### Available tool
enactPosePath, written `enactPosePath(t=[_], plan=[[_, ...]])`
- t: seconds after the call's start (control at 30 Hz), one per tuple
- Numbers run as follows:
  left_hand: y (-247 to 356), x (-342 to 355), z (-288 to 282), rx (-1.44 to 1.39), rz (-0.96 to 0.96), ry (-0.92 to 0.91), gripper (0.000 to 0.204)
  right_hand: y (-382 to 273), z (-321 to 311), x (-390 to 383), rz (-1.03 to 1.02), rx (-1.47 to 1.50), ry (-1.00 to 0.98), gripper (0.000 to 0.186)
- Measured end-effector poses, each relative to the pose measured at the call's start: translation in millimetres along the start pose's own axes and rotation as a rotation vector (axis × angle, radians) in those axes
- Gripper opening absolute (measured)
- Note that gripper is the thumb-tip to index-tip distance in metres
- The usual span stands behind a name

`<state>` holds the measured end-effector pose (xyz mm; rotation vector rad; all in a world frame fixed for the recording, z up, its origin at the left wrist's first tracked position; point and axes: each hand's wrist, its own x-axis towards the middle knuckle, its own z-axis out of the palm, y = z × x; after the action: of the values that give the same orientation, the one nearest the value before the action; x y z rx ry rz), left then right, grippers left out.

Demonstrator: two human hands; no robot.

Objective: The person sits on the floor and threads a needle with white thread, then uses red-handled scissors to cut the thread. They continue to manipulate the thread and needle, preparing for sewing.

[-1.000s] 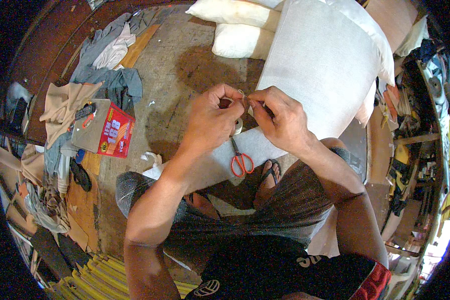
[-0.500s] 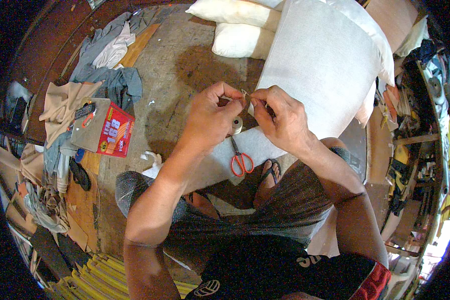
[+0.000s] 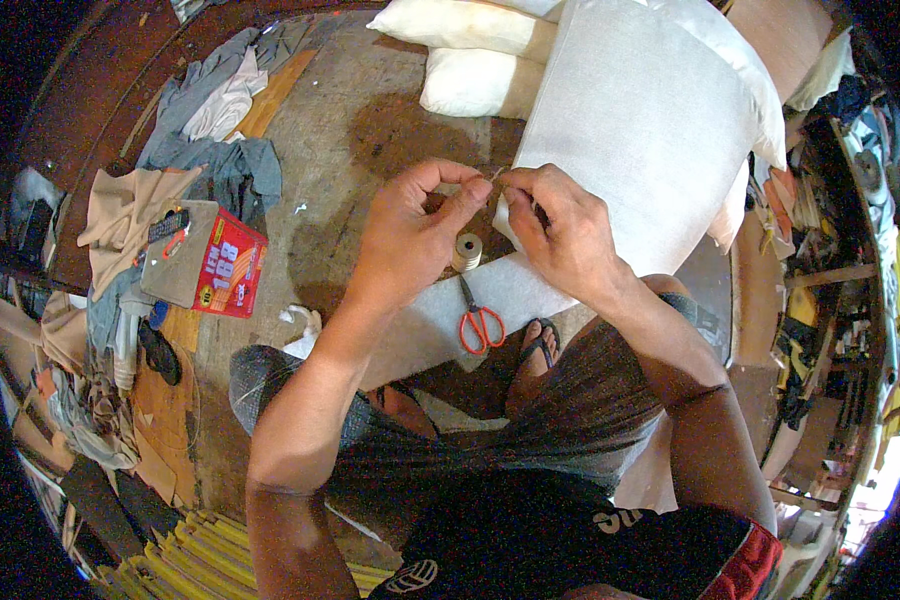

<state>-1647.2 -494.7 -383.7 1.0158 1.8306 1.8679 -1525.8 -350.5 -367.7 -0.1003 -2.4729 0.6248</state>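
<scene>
Both hands are raised in front of me, fingertips almost meeting. My left hand pinches with thumb and forefinger, and my right hand pinches just opposite. Between them shows a short bit of pale thread, very thin; I cannot make out whether a needle is there too. Below the hands a cream spool of thread stands on the pale fabric. Beside it lie scissors with orange handles, their dark blades pointing toward the spool.
A large light-grey cushion or padded panel fills the right side, with white pillows behind it. To the left, a red and tan carton sits among heaped cloth. A cluttered shelf runs along the far right.
My left hand has shifted slightly left and its thumb now reaches straighter toward the right fingertips. The loop of thread between the fingers looks smaller. The spool and scissors stay put.
</scene>
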Motion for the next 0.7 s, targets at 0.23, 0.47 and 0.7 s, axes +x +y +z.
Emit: enactPosePath(t=[0.23,0.47,0.7], plan=[[13,-4,-4,-0.099,-0.277,-0.022,0.013,3,7,1,-0.108,0.018,0.071,0.017],[22,-4,-1,-0.166,-0.318,-0.047,0.01,0,3,-1,-0.07,0.035,0.016,0.018],[1,-3,1,-0.053,-0.132,-0.005,0.008,-2,3,1,-0.131,-0.032,0.025,0.017]])
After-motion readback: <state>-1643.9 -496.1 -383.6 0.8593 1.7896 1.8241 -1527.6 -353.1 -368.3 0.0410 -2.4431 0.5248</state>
